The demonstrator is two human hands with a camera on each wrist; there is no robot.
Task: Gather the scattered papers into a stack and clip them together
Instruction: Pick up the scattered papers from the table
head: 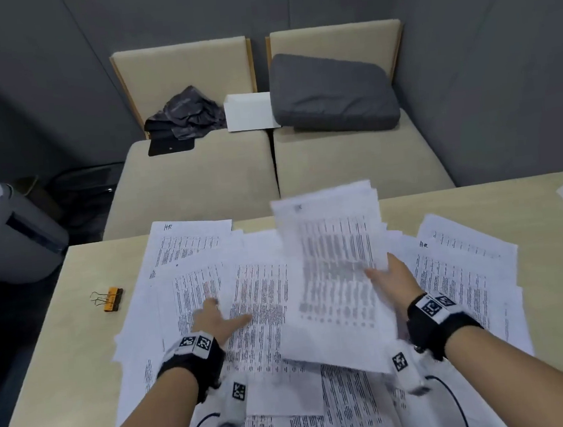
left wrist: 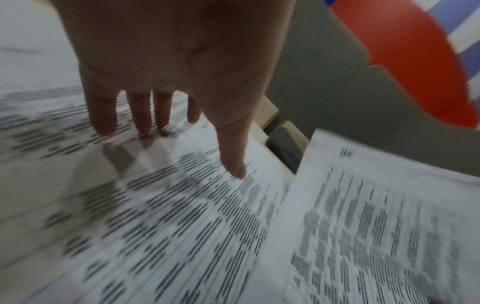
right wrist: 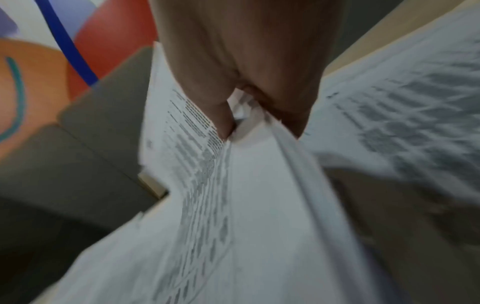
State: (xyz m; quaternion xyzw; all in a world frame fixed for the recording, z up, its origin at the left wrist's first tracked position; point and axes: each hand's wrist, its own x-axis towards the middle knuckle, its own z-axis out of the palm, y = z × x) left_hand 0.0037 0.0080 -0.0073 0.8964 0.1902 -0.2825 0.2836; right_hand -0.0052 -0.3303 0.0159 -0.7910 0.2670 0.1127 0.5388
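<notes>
- Right hand (head: 393, 280) pinching a bundle of sheets (head: 337, 276) at its right edge, thumb on top and fingers underneath; bundle lifted off the table (head: 63, 354) and tilted up at the far end.
- In the right wrist view, thumb and fingers of the right hand (right wrist: 249, 82) clamped on the bundle (right wrist: 233, 195), several sheet edges fanned at the grip.
- Left hand (head: 216, 321) spread flat, fingers straight, holding nothing; in the left wrist view the fingertips (left wrist: 103, 123) seem to touch the printed sheets, though blur makes contact uncertain.
- Loose papers (head: 245, 285) scattered overlapping across the middle of the table, from the far edge to the near edge.
- 1 orange binder clip (head: 109, 298) lying on bare tabletop, left of the papers and apart from both hands.
- Beyond the table, 2 beige seats with a grey cushion (head: 330, 95) and a white box (head: 249, 111).
</notes>
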